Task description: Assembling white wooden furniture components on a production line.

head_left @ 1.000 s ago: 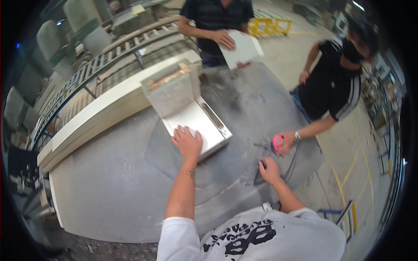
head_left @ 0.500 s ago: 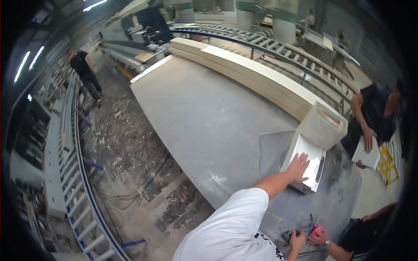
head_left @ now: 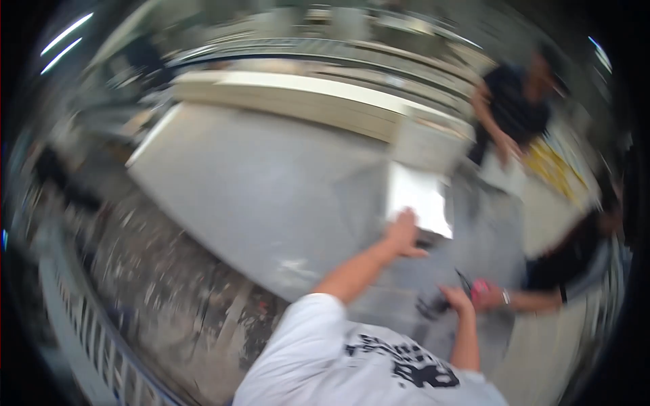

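The white, box-like piece (head_left: pixel 421 193) lies flat on the grey surface (head_left: pixel 271 169), its glossy upper face bright, a narrow dark strip along its right edge and a shadowed near end, with the fingers of the left hand (head_left: pixel 405 233) at its near left corner. At its far end stands a pale, squarish block (head_left: pixel 430 145), upright, with a tan tint on top; whether the two are joined cannot be told. A small dark object (head_left: pixel 430 308), too blurred to make out its shape, is just beside the right hand (head_left: pixel 462 301), nearer than the white piece
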`<state>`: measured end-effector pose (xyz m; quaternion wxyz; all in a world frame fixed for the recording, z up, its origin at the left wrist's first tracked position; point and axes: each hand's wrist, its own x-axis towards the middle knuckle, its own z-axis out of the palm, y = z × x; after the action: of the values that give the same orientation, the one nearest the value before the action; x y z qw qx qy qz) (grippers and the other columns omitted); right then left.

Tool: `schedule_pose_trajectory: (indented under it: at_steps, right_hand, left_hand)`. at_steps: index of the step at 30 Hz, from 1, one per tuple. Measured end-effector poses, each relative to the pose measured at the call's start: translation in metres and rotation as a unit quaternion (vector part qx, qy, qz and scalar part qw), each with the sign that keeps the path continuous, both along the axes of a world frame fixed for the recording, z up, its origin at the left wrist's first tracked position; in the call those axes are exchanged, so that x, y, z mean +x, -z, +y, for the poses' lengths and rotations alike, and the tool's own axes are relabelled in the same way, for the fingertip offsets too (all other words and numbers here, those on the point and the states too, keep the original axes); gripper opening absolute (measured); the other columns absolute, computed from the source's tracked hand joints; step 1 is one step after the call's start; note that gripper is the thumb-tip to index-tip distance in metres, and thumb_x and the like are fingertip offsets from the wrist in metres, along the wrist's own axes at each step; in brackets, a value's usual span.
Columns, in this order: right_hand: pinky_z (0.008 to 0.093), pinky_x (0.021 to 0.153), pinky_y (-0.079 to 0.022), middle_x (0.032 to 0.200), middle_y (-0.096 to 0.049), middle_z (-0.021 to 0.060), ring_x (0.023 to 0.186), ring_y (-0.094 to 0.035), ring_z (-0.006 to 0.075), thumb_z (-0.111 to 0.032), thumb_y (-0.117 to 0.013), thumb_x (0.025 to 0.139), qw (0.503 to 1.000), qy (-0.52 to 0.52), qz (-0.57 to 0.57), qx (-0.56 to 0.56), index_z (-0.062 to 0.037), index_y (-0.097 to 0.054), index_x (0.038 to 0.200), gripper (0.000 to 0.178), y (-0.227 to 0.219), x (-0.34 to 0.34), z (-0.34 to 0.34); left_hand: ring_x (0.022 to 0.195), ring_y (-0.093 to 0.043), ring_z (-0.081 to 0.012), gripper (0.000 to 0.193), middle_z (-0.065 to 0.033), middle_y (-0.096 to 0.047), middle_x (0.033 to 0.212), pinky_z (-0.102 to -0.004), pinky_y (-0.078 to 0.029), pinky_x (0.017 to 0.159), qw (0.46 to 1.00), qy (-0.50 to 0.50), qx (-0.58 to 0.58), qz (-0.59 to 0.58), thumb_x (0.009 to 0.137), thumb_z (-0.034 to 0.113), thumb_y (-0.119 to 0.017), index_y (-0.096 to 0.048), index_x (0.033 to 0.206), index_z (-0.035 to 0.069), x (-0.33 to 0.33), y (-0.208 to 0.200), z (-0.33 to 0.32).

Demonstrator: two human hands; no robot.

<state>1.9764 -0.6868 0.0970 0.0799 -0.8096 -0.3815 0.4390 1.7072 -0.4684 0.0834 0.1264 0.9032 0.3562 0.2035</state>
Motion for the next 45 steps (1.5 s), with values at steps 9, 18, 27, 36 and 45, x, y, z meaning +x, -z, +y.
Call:
schedule_pose_trajectory:
  at_steps: [9, 18, 27, 36, 45]
  right_hand:
    - [0.0435, 0.093, -0.055, 0.11, -0.076, 0.0261, 0.104, -0.073, 0.0317, -0.079, -0.073, 0.079, 0.996, 0.076, -0.016, 0.042, 0.0119, -0.076, 0.107, 0.095, 0.031, 0.002, -0.013]
    - [0.0448, 0.084, -0.058, 0.093, -0.077, 0.0277, 0.093, -0.078, 0.0353, -0.084, -0.07, 0.077, 0.998, 0.062, -0.028, 0.015, 0.0092, -0.079, 0.092, 0.095, 0.017, -0.015, -0.018]
    - [0.0504, 0.092, -0.058, 0.115, -0.076, 0.0276, 0.107, -0.075, 0.0417, -0.097, -0.057, 0.074, 0.994, 0.104, -0.018, -0.021, 0.0126, -0.075, 0.111, 0.117, 0.006, -0.021, 0.009]
    - [0.0463, 0.102, -0.054, 0.124, -0.069, 0.038, 0.121, -0.069, 0.046, -0.099, -0.056, 0.072, 0.99, 0.136, -0.022, -0.002, 0.0196, -0.069, 0.12, 0.128, -0.001, -0.021, 0.005]
    - [0.046, 0.105, -0.053, 0.13, -0.067, 0.0372, 0.126, -0.067, 0.0443, -0.099, -0.057, 0.072, 0.993, 0.119, -0.013, 0.002, 0.0182, -0.067, 0.125, 0.129, -0.009, -0.013, 0.009]
  left_hand:
    - [0.108, -0.06, -0.0413, 0.085, -0.023, -0.063, 0.122, -0.0498, -0.057, 0.087, 0.99, 0.053, -0.002, 0.131, 0.082, 0.079, -0.067, -0.074, 0.128, 0.008, 0.012, -0.081, -0.005]
    - [0.156, -0.029, -0.0462, 0.102, -0.0271, -0.035, 0.167, -0.0696, -0.023, 0.122, 0.988, -0.003, -0.03, 0.15, 0.087, 0.08, -0.061, -0.048, 0.16, 0.009, 0.06, -0.056, 0.022]
    - [0.164, -0.011, -0.039, 0.121, -0.0171, -0.016, 0.178, -0.0812, -0.012, 0.119, 0.97, -0.038, -0.108, 0.212, 0.083, 0.093, -0.05, -0.031, 0.168, 0.01, 0.095, -0.077, 0.06]
    - [0.164, -0.009, -0.0408, 0.116, -0.0184, -0.016, 0.178, -0.0759, -0.005, 0.122, 0.983, -0.019, -0.014, 0.18, 0.088, 0.086, -0.051, -0.024, 0.17, 0.009, 0.068, -0.051, 0.04]
    - [0.163, -0.012, -0.043, 0.116, -0.0235, -0.018, 0.176, -0.0682, -0.011, 0.126, 0.987, -0.004, 0.002, 0.162, 0.089, 0.084, -0.054, -0.027, 0.168, 0.005, 0.046, -0.046, 0.028]
